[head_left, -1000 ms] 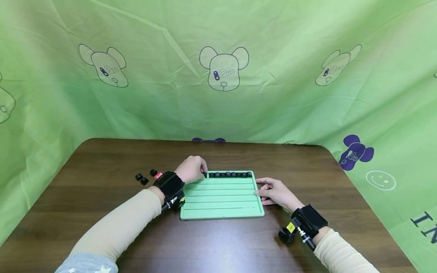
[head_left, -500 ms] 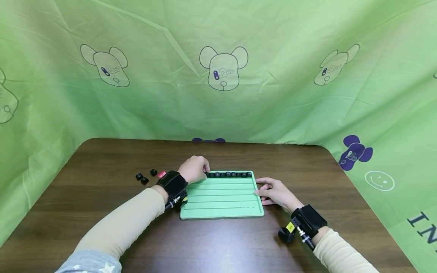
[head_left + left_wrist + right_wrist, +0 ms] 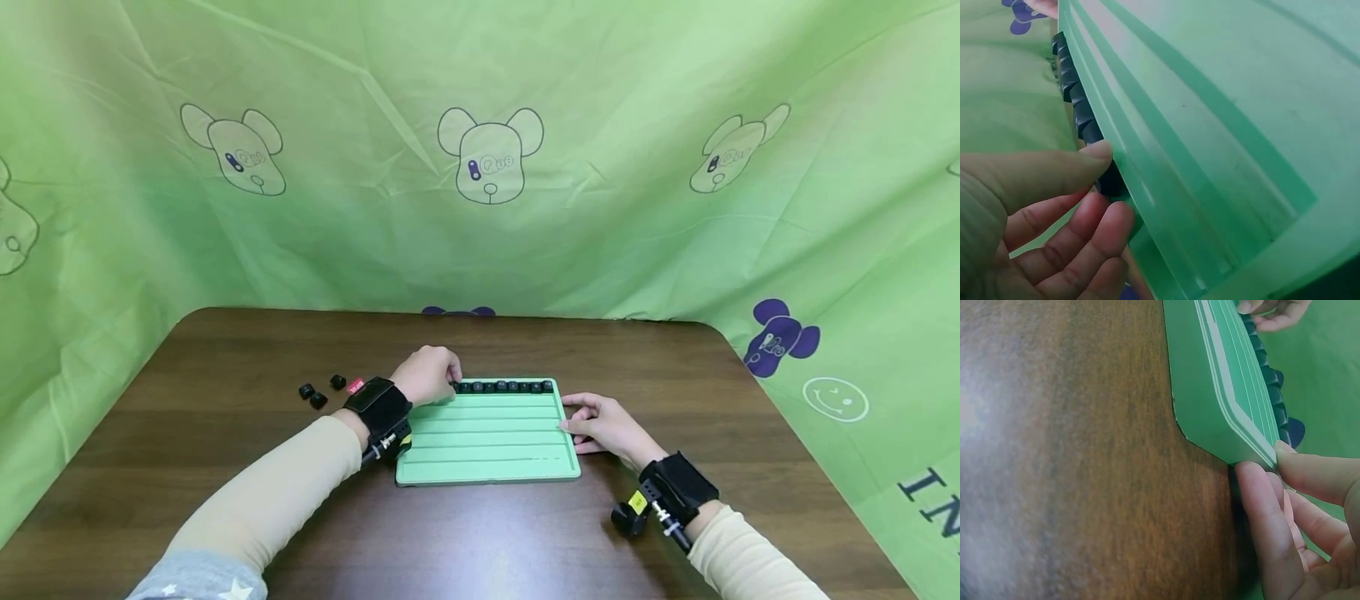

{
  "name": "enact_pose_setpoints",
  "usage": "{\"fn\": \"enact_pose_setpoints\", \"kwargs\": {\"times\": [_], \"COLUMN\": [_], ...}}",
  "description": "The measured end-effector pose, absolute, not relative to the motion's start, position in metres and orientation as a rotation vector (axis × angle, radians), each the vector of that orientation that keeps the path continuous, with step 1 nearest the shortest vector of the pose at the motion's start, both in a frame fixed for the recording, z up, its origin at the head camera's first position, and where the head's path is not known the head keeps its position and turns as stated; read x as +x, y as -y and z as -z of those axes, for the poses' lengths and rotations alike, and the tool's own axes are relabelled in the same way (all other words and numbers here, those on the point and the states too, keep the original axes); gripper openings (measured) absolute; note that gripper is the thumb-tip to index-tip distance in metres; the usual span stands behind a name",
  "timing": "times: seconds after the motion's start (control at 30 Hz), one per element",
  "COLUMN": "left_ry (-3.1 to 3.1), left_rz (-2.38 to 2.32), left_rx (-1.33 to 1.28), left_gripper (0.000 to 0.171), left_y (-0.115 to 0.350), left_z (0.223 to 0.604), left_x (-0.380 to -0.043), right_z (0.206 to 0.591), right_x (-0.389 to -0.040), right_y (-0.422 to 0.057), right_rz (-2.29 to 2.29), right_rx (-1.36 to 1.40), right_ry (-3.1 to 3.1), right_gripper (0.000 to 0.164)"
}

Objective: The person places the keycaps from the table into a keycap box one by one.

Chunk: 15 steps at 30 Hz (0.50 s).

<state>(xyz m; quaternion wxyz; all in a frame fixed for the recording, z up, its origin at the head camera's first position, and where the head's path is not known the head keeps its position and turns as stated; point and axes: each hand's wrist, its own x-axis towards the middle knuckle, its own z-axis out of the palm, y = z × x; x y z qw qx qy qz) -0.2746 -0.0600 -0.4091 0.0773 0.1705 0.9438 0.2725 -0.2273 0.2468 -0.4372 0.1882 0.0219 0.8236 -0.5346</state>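
A light green ridged tray (image 3: 487,450) lies on the table. Black keycaps (image 3: 513,387) stand in a row along its far groove. At the left end of that row, my left hand (image 3: 426,375) pinches a black keycap (image 3: 1110,180) between thumb and fingers; the fingers hide part of it. In the left wrist view the thumb lies on top of that keycap. My right hand (image 3: 609,427) holds the tray's right edge, and in the right wrist view its thumb is at the rim with a finger against the side wall.
Several loose black keycaps (image 3: 318,400) lie on the brown table (image 3: 300,467) to the left of the tray. Beside them, a small red piece (image 3: 356,386) is partly covered by the left wrist strap. A green printed cloth (image 3: 600,250) hangs behind the table.
My left hand has shifted slightly right along the row with the keycap, then stays there. The right hand and the tray have not moved.
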Motion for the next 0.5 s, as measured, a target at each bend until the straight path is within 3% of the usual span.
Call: {"fn": "enact_pose_setpoints", "kwargs": {"times": [0.33,0.5], "left_ry": [-2.856,-2.888], "left_rz": [-0.825,-0.918], "left_rx": [0.541,0.540], "left_gripper": [0.002,0.012], "left_y": [0.072,0.087], "left_z": [0.398,0.386], "left_x": [-0.280,-0.287], "right_z": [0.440,0.444], "right_x": [-0.229,-0.233], "right_y": [-0.246,-0.245], "right_rz": [1.502,1.518], "right_rx": [0.058,0.046], "right_ry": [-2.345,-2.345], "right_gripper": [0.053,0.053]}}
